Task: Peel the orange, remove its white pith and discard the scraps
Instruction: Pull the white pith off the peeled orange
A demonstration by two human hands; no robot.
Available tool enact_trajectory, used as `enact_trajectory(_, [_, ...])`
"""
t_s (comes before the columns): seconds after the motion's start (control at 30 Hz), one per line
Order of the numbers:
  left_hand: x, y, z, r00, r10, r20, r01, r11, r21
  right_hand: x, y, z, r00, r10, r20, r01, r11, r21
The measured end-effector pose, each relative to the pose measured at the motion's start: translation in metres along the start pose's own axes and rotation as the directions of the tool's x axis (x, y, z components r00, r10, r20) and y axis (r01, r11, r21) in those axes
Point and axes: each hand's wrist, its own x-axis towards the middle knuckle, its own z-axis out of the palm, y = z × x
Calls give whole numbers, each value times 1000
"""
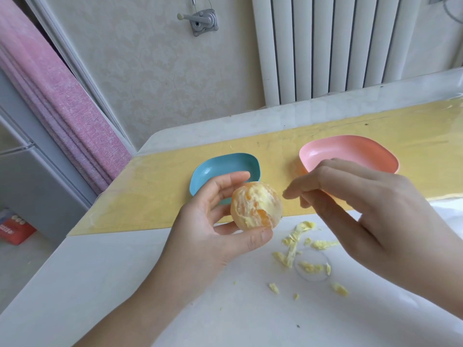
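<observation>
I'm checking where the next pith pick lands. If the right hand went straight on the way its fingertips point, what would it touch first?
Most likely the orange held by the left hand: the right hand points leftward at its pith-covered side, with only a small gap. Depth is hard to judge.

We identify a home. A radiator (325,46) and patterned wallpaper (155,83) lie beyond the table (125,271); a pink curtain (62,116) hangs left.

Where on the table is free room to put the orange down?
Free: the white table left of the left hand, and the yellow mat left of the blue dish. Crowded: pith scraps near the right hand.
</observation>
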Motion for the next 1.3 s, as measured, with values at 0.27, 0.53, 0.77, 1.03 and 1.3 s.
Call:
enact_trajectory(0.27, [-5, 5, 2, 991, 135, 27, -137, 968, 209, -1, -2, -1, 999, 25, -24, -24, 999, 34])
enact_trajectory(0.53, [-7, 5, 4, 974, 221, 49, -226, 928, 298, -1, -4, 3, 999, -30, -35, 31, 999, 28])
enact_trajectory(0.77, [-9, 4, 6, 941, 330, 74, -333, 867, 370, -3, -4, 5, 994, -91, -67, 88, 996, -34])
enact_trajectory(1.03, [-10, 5, 6, 892, 441, 100, -427, 750, 505, -2, -4, 6, 997, -69, -32, 69, 998, -6])
enact_trajectory(1.3, [-10, 7, 5, 905, 419, 76, -402, 779, 481, -1, -6, 5, 998, -66, 2, 66, 995, 79])
